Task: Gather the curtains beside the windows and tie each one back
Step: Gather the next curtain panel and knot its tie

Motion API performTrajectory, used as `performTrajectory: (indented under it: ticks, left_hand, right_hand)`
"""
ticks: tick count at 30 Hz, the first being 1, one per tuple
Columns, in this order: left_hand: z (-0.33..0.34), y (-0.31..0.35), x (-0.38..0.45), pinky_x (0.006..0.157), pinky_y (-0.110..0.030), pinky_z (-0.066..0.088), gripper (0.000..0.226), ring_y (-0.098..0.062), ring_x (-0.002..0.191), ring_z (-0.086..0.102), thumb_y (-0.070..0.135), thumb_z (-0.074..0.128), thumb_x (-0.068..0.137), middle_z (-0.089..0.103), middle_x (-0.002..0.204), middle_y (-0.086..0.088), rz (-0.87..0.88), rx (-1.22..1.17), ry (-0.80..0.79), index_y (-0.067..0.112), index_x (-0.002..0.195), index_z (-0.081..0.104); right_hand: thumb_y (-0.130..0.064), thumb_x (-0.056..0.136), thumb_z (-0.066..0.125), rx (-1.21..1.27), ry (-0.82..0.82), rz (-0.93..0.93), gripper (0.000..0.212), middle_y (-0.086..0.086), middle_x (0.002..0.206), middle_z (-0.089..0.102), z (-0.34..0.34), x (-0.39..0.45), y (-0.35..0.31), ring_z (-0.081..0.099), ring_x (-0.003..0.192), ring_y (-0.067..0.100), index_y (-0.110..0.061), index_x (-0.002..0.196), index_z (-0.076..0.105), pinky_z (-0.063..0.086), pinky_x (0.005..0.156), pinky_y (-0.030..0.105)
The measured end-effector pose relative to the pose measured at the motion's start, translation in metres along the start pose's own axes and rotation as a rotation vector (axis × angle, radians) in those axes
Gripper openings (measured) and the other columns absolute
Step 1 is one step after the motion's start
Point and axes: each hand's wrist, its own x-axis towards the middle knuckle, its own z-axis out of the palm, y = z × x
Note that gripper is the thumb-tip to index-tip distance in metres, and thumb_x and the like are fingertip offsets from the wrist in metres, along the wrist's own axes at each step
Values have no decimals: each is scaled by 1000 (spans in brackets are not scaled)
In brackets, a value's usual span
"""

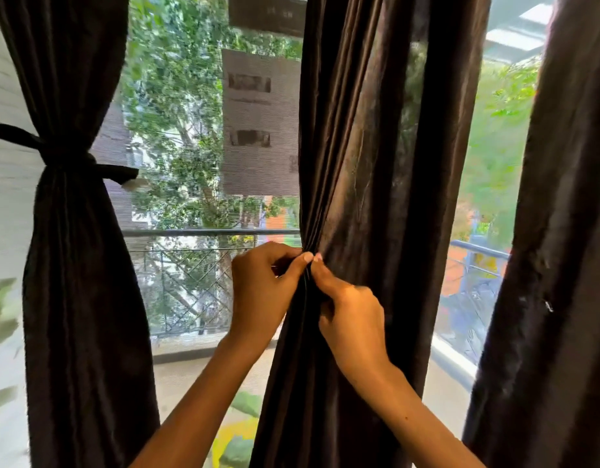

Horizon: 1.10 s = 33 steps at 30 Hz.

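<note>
Both hands, left hand (263,292) & right hand (350,319), are pinched shut on middle curtain (369,163) edge, w/ left curtain (79,265) already tied. Folds could be dropped if pinch loosens.

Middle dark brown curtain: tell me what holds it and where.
Both hands pinch the middle dark brown fabric curtain at its gathered left edge: left hand and right hand, fingertips meeting there.
</note>
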Motion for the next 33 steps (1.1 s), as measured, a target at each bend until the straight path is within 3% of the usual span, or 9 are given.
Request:
performTrajectory:
  ticks: [4,10,13,16,19,22,25,28,33]
  left_hand:
    - [2,5,-1,67,-35,58,4,-8,68,68,16,76,79,72,74,1,-26,-25,-13,12,80,76]
    - [1,10,4,64,-23,52,5,-5,61,65,14,78,74,72,68,-1,1,87,30,11,77,76]
    - [-3,8,9,62,-20,51,2,-3,61,64,12,77,75,72,67,0,14,143,18,11,77,76]
    - [-6,2,11,66,-20,55,5,-3,64,66,13,77,76,71,69,3,-36,82,-23,9,80,76]
    - [-6,1,12,66,-18,55,4,3,64,66,12,78,75,68,65,11,-73,17,-55,11,79,75]
    - [-4,0,12,64,-9,52,7,11,62,63,10,78,75,63,64,21,-85,4,-57,14,79,74]
    - [-3,-1,10,67,-23,57,6,-1,65,67,13,78,75,72,69,4,-64,29,-30,10,80,75]
    - [-2,2,8,66,-26,57,6,-5,62,66,9,79,73,73,70,-3,-24,98,43,9,78,76]
    - [0,5,3,63,-28,56,6,-11,60,67,6,78,72,72,69,-2,66,163,56,10,76,76]
  right_hand:
    - [7,73,52,48,-96,25,82,-7,137,52,1,-1,8,58,116,26,-33,143,37,53,86,42]
    - [-7,76,49,206,-136,-40,65,-10,143,44,2,7,17,52,124,13,-26,138,48,51,94,34]
    - [-19,80,54,355,13,51,59,5,154,27,6,21,30,28,142,17,-20,139,47,27,116,35]
    - [-48,81,68,353,193,310,96,12,159,6,8,39,43,7,147,22,-17,152,13,12,118,35]
    - [-55,70,68,688,34,519,116,8,156,23,6,54,44,26,141,14,-18,152,-6,25,114,28]
    - [-47,70,78,843,-3,501,103,2,136,50,18,55,43,48,123,5,-25,150,17,40,101,23]
    - [-32,63,87,773,214,399,69,-1,109,68,25,49,44,65,100,7,-19,123,55,53,89,31]
    - [-8,72,80,483,443,248,30,-7,92,67,19,39,41,64,82,3,-14,98,66,55,76,31]
    - [15,73,62,267,308,52,47,-7,99,62,10,20,28,60,87,2,-14,110,71,50,79,13]
